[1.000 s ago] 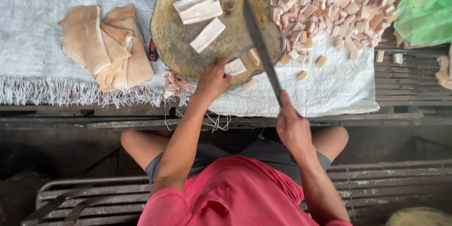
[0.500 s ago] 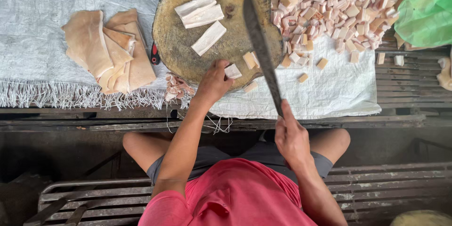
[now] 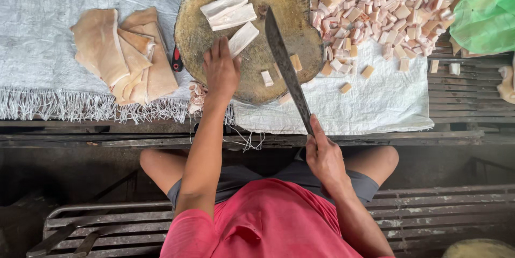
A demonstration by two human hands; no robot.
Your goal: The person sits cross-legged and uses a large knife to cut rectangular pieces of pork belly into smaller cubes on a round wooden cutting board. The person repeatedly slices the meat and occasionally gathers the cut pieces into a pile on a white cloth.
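The round chopping block (image 3: pixel 252 32) is raw wood, its top rough, scarred and stained dark. The long knife blade (image 3: pixel 287 70) is dull grey metal, matt. Under them lies a woven white plastic sack cloth (image 3: pixel 48 16) with a frayed fringe. The pork-skin slabs (image 3: pixel 120 54) look smooth and leathery. The green bag (image 3: pixel 485 16) is thin glossy plastic.

A market butcher's stall: round wooden chopping block (image 3: pixel 252 38), heaped diced pork fat (image 3: pixel 375 5), slatted bench (image 3: pixel 466 97).
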